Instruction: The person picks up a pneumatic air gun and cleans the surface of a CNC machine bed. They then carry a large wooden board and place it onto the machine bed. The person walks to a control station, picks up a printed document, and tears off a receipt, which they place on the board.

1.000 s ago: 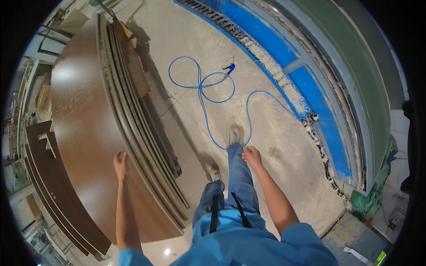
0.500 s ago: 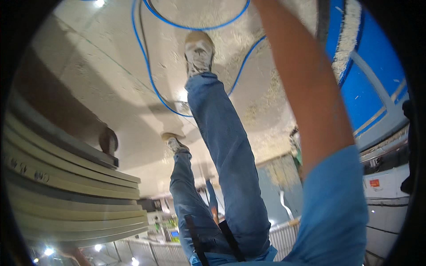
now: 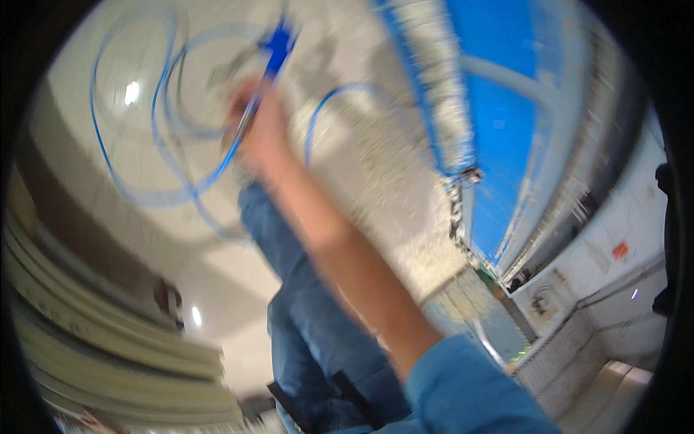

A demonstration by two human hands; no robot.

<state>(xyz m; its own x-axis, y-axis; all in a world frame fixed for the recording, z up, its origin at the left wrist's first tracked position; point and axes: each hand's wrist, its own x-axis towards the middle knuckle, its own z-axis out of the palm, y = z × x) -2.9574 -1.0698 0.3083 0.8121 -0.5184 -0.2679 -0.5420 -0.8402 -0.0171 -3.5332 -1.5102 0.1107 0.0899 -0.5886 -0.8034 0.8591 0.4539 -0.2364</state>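
My right hand, smeared by motion, is closed at the lower end of a blue air blow gun. The gun points toward the top of the view, its thin tip blurred. A silvery fitting shows against the hand, and from it a blue hose curves away in loose loops at the left. Below, my right forearm crosses in front of my jeans-clad leg. At the lower left rim, by stacked boards, a small part of a hand shows, seemingly my left; its fingers are too blurred to read.
Thick pale boards lie stacked along the left. Blue panels with grey frames stand at the right, beside a strip heaped with pale shavings. Shavings are scattered over the light floor. More hose loops lie near my foot.
My right arm has swung from the upper right to the middle, and the blow gun has come into view in its hand. The view has turned, bringing the blue panels further in.
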